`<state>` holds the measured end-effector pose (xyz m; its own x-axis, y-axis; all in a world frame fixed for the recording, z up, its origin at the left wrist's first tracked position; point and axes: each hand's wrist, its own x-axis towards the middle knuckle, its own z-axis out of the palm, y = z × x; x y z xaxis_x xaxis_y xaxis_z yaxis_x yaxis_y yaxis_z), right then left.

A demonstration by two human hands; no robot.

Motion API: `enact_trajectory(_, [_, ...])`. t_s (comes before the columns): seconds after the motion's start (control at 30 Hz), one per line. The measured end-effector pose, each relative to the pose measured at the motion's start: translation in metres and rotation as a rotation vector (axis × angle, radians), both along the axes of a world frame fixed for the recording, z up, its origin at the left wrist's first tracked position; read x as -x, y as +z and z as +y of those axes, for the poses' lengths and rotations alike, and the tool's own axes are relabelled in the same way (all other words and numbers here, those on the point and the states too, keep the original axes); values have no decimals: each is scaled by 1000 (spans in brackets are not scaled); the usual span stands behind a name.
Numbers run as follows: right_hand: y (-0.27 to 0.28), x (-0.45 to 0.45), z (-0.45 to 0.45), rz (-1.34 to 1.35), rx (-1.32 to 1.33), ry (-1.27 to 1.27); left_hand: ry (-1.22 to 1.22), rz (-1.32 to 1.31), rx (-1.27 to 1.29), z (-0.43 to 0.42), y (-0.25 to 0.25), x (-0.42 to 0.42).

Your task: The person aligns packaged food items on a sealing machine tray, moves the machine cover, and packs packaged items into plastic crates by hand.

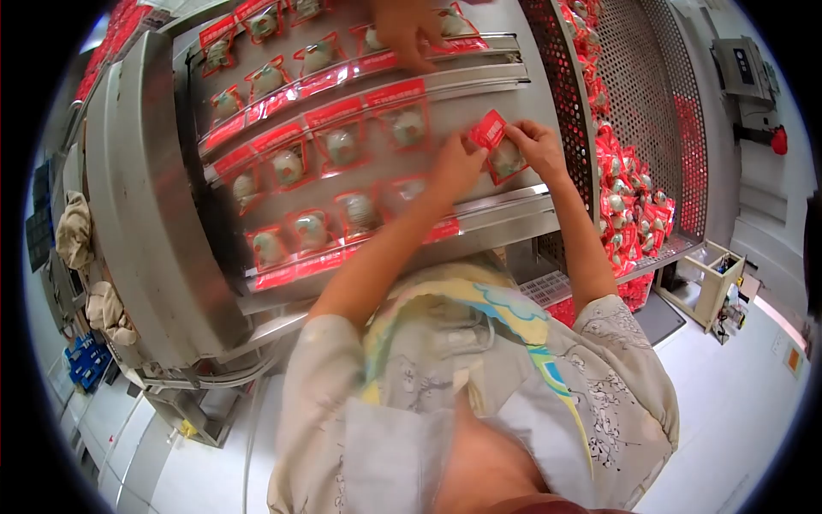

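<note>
Right of centre, the packet [507, 161] slants down-right — left hand [460, 165] at its red top's left, right hand [539, 147] opposite — both pairs of fingers pinching it.

Four red-topped pouches [341, 146] form the second-nearest row; two hands [541, 151] hold another pouch [507, 161]. One co-worker's hand [407, 30] shows far, two cloths [75, 230] left.
</note>
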<state>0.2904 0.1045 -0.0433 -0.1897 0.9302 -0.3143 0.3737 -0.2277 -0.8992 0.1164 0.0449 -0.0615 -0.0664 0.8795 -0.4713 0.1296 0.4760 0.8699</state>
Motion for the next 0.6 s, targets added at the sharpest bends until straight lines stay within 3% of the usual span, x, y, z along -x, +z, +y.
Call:
enact_trajectory(0.1, [8,2,-5,212,42,-165,-6,-201,-170,6,6,-7])
enact_trajectory(0.2, [13,10,-9,310,34,-231,144,-359,-295,7,27,-21])
enact_trajectory(0.3, [11,23,-9,345,2,-248,156,-266,-61,10,27,-17])
enact_trajectory(0.4, [15,27,-4,457,63,-293,208,-433,-117,15,30,-5])
enact_trajectory(0.53, [4,23,9,586,158,-291,336,-333,-185,22,22,-4])
enact_trajectory(0.6, [-2,22,12,334,72,-218,327,-188,-106,23,3,6])
